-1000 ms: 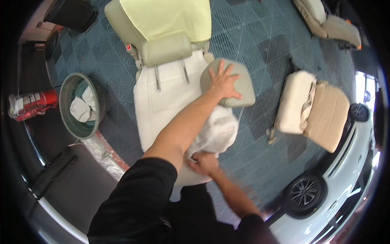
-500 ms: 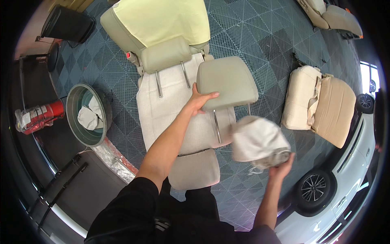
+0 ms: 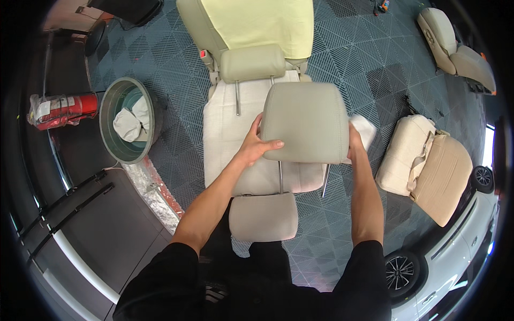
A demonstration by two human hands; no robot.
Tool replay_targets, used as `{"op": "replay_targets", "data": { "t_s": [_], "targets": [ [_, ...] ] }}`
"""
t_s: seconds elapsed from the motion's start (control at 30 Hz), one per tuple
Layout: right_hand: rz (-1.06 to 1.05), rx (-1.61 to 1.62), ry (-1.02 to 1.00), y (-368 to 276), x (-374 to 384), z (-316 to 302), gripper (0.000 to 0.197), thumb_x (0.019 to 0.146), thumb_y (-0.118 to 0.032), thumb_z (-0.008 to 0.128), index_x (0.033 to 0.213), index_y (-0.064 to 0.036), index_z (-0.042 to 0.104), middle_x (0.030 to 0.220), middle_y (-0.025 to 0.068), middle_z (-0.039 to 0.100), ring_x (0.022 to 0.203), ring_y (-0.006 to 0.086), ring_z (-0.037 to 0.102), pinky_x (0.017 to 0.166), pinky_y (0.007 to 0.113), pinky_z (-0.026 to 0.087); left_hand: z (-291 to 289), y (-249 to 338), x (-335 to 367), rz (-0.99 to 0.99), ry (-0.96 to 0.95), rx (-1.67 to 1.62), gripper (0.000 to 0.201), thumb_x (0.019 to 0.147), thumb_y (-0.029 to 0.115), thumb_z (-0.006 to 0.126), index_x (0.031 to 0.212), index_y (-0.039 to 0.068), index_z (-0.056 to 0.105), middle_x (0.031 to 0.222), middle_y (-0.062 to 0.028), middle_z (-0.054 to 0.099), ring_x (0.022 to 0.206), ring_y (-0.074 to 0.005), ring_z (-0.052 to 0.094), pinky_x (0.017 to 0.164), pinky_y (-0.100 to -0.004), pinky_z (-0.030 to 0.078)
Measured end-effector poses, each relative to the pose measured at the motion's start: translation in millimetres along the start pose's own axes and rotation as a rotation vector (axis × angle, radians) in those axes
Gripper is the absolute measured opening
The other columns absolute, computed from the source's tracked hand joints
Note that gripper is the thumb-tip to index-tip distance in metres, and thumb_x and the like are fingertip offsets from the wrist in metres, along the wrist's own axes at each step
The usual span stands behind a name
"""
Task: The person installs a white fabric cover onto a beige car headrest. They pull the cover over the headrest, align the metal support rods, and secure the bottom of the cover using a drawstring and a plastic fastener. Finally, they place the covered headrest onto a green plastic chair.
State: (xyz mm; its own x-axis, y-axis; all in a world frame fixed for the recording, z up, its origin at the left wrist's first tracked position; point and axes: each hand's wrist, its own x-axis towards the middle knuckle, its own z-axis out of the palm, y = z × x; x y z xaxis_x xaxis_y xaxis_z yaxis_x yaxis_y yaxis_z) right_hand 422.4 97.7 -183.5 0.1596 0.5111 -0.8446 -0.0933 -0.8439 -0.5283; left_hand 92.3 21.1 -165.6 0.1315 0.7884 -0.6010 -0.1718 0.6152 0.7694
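Note:
A grey-green headrest (image 3: 305, 123) with two metal posts is held up over the seat, its posts pointing toward me. My left hand (image 3: 254, 144) grips its left edge, thumb across the front and fingers behind. At the right edge is my right hand (image 3: 353, 140), closed on a whitish fabric cover (image 3: 364, 130). Most of that cover, and most of the right fingers, are hidden behind the headrest. Below lies a light fabric-covered seat (image 3: 222, 155). A second headrest (image 3: 252, 63) rests on its far end, and a beige headrest-shaped pad (image 3: 263, 216) is at its near end.
On the left stand a grey-green tub (image 3: 104, 134) with pale cloths (image 3: 128, 125) inside and a red fire extinguisher (image 3: 67, 111). A yellow-covered seat back (image 3: 257, 24) rises at the far side. Beige seat parts (image 3: 441, 171) and a white car (image 3: 455, 257) are at right.
My right hand has brought the fabric cover up from the lower right to behind the headrest's right edge. The view has shifted, and my left hand keeps its grip.

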Motion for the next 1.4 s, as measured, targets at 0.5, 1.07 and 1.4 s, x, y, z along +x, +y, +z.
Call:
{"op": "replay_targets", "data": {
  "t_s": [0.5, 1.07, 1.4],
  "targets": [
    [-0.588, -0.182, -0.049, -9.3, -90.4, 55.0, 0.049, 0.098, -0.040, 0.052, 0.120, 0.0036, 0.058, 0.105, 0.0139, 0.062, 0.093, 0.0203, 0.058, 0.088, 0.035, 0.047, -49.6, 45.5, -87.7, 0.276, 0.182, -0.141, 0.072, 0.096, 0.059, 0.047, 0.146, 0.008, 0.040, 0.140, -0.0112, 0.043, 0.131, -0.0247, 0.040, 0.112, -0.0396, 0.032],
    [-0.435, -0.063, 0.038, 10.0, -144.3, 22.4, 0.031, 0.096, -0.023, 0.064, 0.113, 0.0027, 0.064, 0.103, 0.0071, 0.068, 0.090, 0.0114, 0.060, 0.081, 0.026, 0.048, -1.1, 46.6, -64.9, 0.233, -0.299, 0.827, 0.048, 0.076, 0.023, 0.072, 0.121, 0.007, 0.065, 0.138, -0.0113, 0.053, 0.133, -0.0306, 0.044, 0.113, -0.0419, 0.033],
    [-1.192, -1.051, -0.117, 41.0, -242.0, 76.9, 0.033, 0.078, -0.006, 0.066, 0.111, -0.0119, 0.071, 0.090, 0.0035, 0.058, 0.083, 0.0240, 0.056, 0.077, 0.040, 0.042, -13.8, 29.8, -29.0, 0.066, -0.236, 0.339, 0.051, 0.097, 0.046, 0.050, 0.121, 0.003, 0.064, 0.128, -0.0144, 0.061, 0.123, -0.0277, 0.053, 0.110, -0.0369, 0.035]
  ]
}}
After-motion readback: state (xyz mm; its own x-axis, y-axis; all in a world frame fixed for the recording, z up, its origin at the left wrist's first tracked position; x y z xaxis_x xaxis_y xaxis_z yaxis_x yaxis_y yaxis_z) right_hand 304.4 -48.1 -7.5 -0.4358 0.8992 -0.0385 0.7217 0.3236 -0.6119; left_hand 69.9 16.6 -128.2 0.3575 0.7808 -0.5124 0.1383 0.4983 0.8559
